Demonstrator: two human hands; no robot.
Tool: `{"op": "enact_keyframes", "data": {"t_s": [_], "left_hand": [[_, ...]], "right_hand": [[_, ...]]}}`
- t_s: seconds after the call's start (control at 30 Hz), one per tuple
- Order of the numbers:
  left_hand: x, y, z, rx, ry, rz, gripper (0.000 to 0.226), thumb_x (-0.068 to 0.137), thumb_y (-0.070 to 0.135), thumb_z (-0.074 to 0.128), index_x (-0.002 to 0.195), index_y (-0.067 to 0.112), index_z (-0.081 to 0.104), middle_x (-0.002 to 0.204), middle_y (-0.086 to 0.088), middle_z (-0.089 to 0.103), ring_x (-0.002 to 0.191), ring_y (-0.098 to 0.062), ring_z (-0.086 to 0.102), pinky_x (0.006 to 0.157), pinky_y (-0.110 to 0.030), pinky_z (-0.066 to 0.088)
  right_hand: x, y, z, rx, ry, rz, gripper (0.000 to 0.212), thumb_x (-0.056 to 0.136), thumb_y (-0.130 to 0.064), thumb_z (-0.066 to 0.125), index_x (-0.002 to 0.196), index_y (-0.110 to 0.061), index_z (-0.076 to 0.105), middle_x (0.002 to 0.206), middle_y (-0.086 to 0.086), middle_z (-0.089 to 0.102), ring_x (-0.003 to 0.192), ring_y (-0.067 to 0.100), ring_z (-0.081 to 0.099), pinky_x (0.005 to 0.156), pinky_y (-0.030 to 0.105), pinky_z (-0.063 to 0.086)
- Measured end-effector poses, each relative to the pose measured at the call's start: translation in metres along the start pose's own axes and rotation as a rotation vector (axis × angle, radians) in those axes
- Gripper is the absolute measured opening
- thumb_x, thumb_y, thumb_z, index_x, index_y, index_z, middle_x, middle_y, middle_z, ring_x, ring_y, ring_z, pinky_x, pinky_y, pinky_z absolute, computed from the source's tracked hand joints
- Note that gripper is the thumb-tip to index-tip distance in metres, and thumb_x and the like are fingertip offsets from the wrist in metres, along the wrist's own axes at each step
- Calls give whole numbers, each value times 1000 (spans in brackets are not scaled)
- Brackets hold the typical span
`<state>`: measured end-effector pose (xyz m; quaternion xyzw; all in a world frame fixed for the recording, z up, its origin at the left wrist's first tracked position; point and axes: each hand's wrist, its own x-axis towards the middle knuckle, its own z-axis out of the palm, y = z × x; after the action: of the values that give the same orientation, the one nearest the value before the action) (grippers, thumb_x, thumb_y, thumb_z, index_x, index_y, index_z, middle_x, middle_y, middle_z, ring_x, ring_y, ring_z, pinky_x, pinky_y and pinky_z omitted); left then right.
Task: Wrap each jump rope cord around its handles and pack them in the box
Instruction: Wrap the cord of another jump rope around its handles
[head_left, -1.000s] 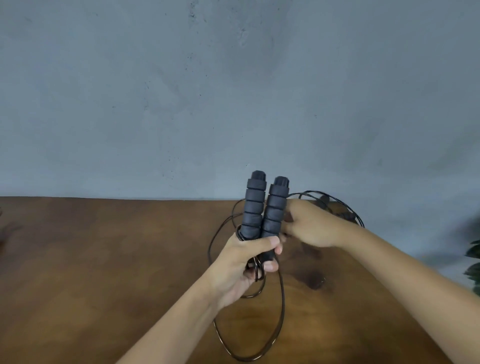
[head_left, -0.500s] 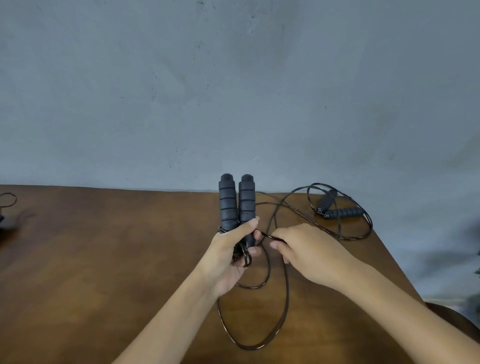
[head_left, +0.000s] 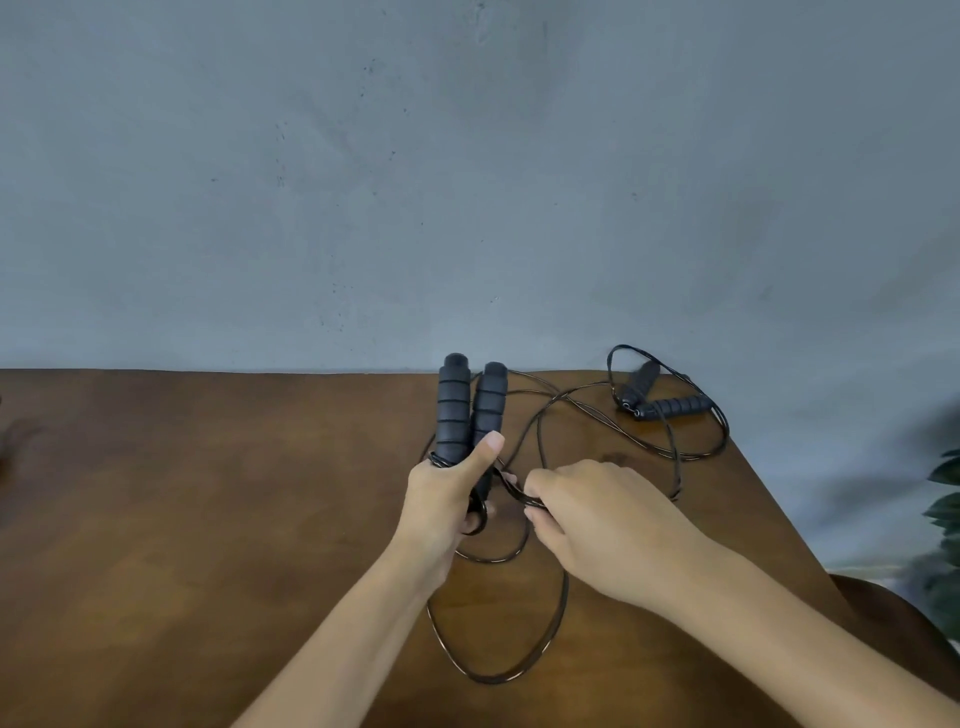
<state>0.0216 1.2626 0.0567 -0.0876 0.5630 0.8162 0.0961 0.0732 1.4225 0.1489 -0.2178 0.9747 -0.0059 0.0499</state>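
A brown wooden table (head_left: 208, 519) runs up to a grey-blue wall (head_left: 467, 182), and at the far right corner of the table lies a second jump rope (head_left: 665, 402), its two dark ribbed handles meeting in a shallow V with the thin black cord looped loosely round them on the wood. Green leaves (head_left: 943, 499) of a plant show at the right edge, blurred, and a rounded brown shape (head_left: 883, 613), perhaps a chair, sits below the table's right edge; what it is cannot be told for sure. No box appears in the head view, so nothing can be said of any container or its contents. Nothing lies between the person's hands and the far rope except loose cord (head_left: 545, 639), which trails from the hands in a long loop toward the viewer and in further strands away toward the right corner, some of them crossing near the other rope's loops. The left hand (head_left: 447, 499) grips the pair of handles (head_left: 467, 410) near their lower ends, thumb pressed up along the right one, fingers curled round both. The handles stand side by side and touching, nearly upright, their long axis pointing up and away toward the wall, cap ends uppermost. The right hand (head_left: 597, 519), just beside the left, pinches a strand of the cord between curled fingers and thumb, close to the handles' lower ends.
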Motion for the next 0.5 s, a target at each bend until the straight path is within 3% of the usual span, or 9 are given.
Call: {"op": "enact_keyframes", "data": {"t_s": [0.1,0.27,0.4,0.5], "left_hand": [[6,0,-7,108,16,38,63,62,56,94,94,9,69,74,-10,59,56,-22,49,42,-22,33],[7,5,-14,261,-42,82,25,89,30,80,94,7,69,60,3,66,53,-20,48,42,-20,34],[6,13,-18,264,-164,130,55,77,52,73,109,7,72,81,-16,76,59,-22,54,43,-20,36],[10,19,-30,333,-236,175,60,83,62,78,111,9,71,82,-14,75,52,-15,52,44,-18,36]], "right_hand": [[-1,-4,-9,13,30,2,24,110,-36,35,103,-24,54,87,-6,57,77,18,57,65,35,45],[9,-7,-26,-35,53,-8,29,109,-44,34,105,-24,56,94,-6,60,85,19,60,71,37,48],[20,-14,-44,-49,53,34,35,105,-53,41,99,-23,58,91,-6,61,87,20,60,72,37,47],[30,-23,-61,-7,74,68,37,101,-56,48,93,-22,60,84,-7,58,86,18,59,68,35,42]]}}
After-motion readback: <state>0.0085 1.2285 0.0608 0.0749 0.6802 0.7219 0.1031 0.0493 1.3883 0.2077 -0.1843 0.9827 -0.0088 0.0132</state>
